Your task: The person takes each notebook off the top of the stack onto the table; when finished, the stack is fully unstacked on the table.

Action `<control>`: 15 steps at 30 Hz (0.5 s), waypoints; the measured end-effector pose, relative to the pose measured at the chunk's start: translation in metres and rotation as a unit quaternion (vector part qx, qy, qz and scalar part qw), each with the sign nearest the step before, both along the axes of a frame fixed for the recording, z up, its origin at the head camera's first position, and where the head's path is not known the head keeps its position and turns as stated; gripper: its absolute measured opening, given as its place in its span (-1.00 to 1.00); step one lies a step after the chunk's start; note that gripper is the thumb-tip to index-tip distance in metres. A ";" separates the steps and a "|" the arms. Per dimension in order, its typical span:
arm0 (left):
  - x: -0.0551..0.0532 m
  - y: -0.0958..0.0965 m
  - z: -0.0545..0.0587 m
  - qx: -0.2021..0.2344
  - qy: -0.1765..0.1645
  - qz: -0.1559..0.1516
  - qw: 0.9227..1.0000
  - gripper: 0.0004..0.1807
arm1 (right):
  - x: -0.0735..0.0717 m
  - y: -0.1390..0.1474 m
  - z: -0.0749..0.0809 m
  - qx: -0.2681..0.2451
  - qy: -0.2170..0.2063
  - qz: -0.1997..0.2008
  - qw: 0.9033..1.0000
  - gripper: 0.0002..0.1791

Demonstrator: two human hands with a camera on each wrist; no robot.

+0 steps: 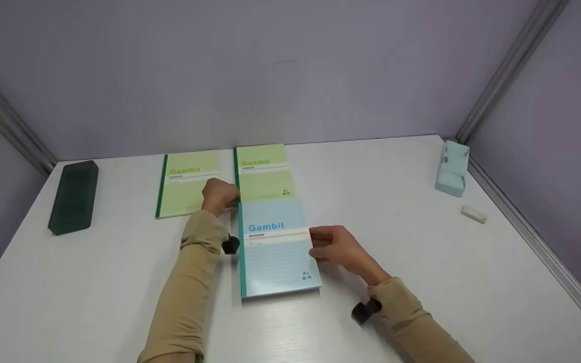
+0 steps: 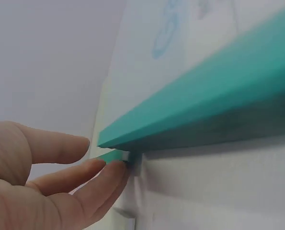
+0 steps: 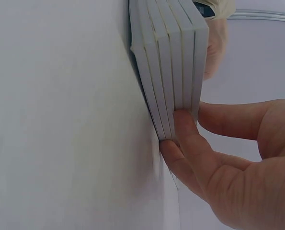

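Note:
A blue Gambit notebook (image 1: 275, 262) tops a stack of several notebooks, whose page edges (image 3: 173, 62) face the right wrist camera. At the stack's right edge, my right hand (image 1: 341, 249) grips it, thumb by the top cover and fingertips along the side and lower edge. My left hand (image 1: 220, 194) is at the stack's far left corner, beside its teal spine (image 2: 195, 91). There the thumb stands apart from the fingers, whose tips reach the lower corner of a green notebook (image 1: 265, 174). The blue notebook overlaps this green one's near end in the head view.
Another green notebook (image 1: 189, 186) lies left of my left hand. A dark green case (image 1: 73, 196) lies at the table's left, a pale blue case (image 1: 453, 169) and a white eraser (image 1: 473, 214) at its right. Panels (image 1: 250, 75) border the table (image 1: 411, 227) behind and at the sides.

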State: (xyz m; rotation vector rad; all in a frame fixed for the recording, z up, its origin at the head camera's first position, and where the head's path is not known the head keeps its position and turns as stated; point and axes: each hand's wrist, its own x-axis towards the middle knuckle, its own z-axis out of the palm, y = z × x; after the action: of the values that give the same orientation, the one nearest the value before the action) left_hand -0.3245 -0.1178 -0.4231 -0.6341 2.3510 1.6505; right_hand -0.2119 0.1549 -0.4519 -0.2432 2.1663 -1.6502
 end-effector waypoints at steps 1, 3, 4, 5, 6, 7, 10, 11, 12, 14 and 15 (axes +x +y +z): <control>0.000 -0.001 0.001 0.004 0.000 0.000 1.000 -0.68 | -0.001 0.000 0.000 0.001 0.000 -0.001 1.000 -0.45; 0.001 -0.003 0.005 0.003 -0.001 -0.002 1.000 -0.66 | -0.002 0.000 0.000 0.005 0.001 -0.005 1.000 -0.45; 0.003 -0.004 0.006 0.003 -0.001 -0.004 1.000 -0.65 | -0.003 -0.001 -0.001 0.006 0.001 -0.008 1.000 -0.44; 0.005 -0.006 0.008 0.003 0.001 -0.006 1.000 -0.64 | -0.004 -0.001 -0.001 0.007 0.000 -0.010 1.000 -0.44; 0.007 -0.007 0.010 0.001 0.002 -0.009 1.000 -0.62 | -0.005 -0.002 -0.002 0.009 -0.001 -0.012 1.000 -0.44; 0.011 -0.009 0.013 0.000 0.005 -0.015 1.000 -0.61 | -0.006 -0.003 -0.002 0.010 -0.002 -0.014 1.000 -0.44; 0.025 -0.015 0.021 0.016 0.018 -0.033 0.999 -0.57 | -0.008 -0.004 -0.004 0.010 -0.006 -0.017 1.000 -0.43; 0.031 -0.017 0.024 0.021 0.022 -0.040 0.999 -0.55 | -0.009 -0.004 -0.005 0.011 -0.007 -0.017 1.000 -0.43; 0.037 -0.018 0.026 0.024 0.027 -0.047 0.998 -0.54 | -0.010 -0.005 -0.005 0.012 -0.007 -0.017 1.000 -0.43; 0.050 -0.019 0.028 0.022 0.038 -0.061 0.997 -0.54 | -0.011 -0.005 -0.005 0.015 -0.007 -0.018 1.000 -0.43; 0.057 -0.018 0.029 0.018 0.044 -0.071 0.996 -0.54 | -0.012 -0.005 -0.005 0.018 -0.006 -0.020 1.000 -0.44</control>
State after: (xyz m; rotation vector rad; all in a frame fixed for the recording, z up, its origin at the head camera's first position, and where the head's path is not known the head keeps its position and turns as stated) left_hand -0.2676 -0.1363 -0.3943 -0.3862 2.3586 1.6864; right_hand -0.2239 0.1500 -0.4565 -0.1793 2.2027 -1.6283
